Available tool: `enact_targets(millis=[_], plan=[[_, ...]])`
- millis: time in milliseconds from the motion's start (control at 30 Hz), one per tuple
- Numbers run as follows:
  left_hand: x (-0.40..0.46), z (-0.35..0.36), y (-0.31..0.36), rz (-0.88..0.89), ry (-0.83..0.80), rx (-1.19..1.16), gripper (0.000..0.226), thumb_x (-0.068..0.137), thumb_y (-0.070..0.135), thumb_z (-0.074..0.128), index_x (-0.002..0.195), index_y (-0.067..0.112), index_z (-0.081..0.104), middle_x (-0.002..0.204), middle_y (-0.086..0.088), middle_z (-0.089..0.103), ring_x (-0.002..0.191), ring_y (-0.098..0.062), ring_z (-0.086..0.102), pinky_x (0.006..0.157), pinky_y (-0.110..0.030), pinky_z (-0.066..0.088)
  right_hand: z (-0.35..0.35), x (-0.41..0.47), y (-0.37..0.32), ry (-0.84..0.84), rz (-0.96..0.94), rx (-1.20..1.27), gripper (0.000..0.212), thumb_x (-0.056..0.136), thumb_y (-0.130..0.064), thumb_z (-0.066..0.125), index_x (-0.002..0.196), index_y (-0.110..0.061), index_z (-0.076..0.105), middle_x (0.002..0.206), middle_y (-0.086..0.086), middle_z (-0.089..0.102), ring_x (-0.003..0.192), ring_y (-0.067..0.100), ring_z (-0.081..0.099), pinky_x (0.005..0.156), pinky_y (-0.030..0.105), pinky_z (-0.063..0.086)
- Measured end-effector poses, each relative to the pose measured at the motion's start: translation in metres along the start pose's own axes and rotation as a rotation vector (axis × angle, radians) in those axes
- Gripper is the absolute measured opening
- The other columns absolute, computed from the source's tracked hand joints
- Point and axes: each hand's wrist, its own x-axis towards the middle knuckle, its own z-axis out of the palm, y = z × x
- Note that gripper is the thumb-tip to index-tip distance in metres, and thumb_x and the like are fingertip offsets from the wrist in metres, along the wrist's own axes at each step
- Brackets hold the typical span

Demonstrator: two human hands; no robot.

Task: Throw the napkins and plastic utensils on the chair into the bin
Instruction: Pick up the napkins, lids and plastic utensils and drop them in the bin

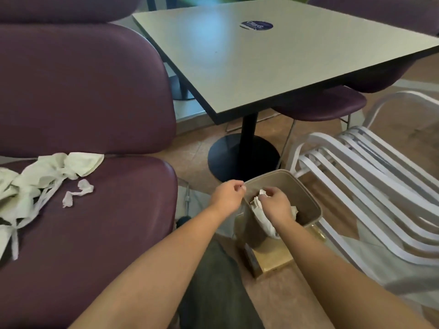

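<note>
Both forearms reach forward over the bin (306, 193). The left hand (226, 194) has its fingers curled, pinching the bin's rim at the fingertips. The right hand (276, 205) hangs above the opening, fingers bent and loosely apart, white napkins (261, 213) just below them.

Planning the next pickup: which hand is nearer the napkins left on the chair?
Left. The left hand is at the bin's near rim, on the side facing the napkins; the right hand is over the bin's opening, farther away.

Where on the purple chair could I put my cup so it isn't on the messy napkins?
The purple chair seat is bare on its right and front part, between the small napkin scrap and the seat's right edge. The left side is crowded with crumpled napkins. The grey table top is mostly bare too.
</note>
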Motion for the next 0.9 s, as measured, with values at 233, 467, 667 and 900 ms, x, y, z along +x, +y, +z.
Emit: enact_targets(millis=[233,467,667,900], plan=[[-0.024,-0.093,-0.031,-0.035,0.245,0.013,0.026,0.098,0.036,0.050,0.119,0.031,0.065,0.119,0.008,0.067,0.108,-0.016,0.061,0.089,-0.029,0.048,0.062,-0.033,-0.059,-0.151,-0.212,-0.026,0.031,0.094,-0.014,0.057,0.124,-0.013,0.062,0.120,0.004,0.065,0.103,0.015,0.056,0.086,0.023,0.041],[-0.061,-0.181,-0.091,-0.113,0.429,-0.017,0.020,0.096,0.032,0.054,0.111,0.031,0.068,0.113,0.008,0.070,0.106,-0.013,0.062,0.092,-0.029,0.047,0.138,-0.079,-0.118,-0.299,-0.349,-0.061,0.021,0.090,-0.014,0.058,0.109,-0.015,0.068,0.104,0.002,0.068,0.096,0.017,0.060,0.084,0.027,0.045],[-0.094,-0.242,-0.155,-0.243,0.535,-0.041,0.022,0.096,0.029,0.052,0.113,0.027,0.067,0.113,0.008,0.068,0.107,-0.013,0.061,0.086,-0.025,0.044,0.209,-0.115,-0.144,-0.403,-0.430,-0.078,0.022,0.089,-0.013,0.059,0.109,-0.016,0.068,0.098,-0.002,0.068,0.082,0.013,0.061,0.072,0.020,0.045],[-0.113,-0.286,-0.214,-0.323,0.627,-0.103,0.022,0.096,0.027,0.053,0.112,0.027,0.067,0.106,0.010,0.067,0.100,-0.011,0.060,0.083,-0.026,0.042,0.290,-0.138,-0.156,-0.519,-0.472,-0.194,0.029,0.088,-0.015,0.062,0.116,-0.014,0.068,0.108,0.001,0.069,0.087,0.017,0.063,0.077,0.026,0.049]])
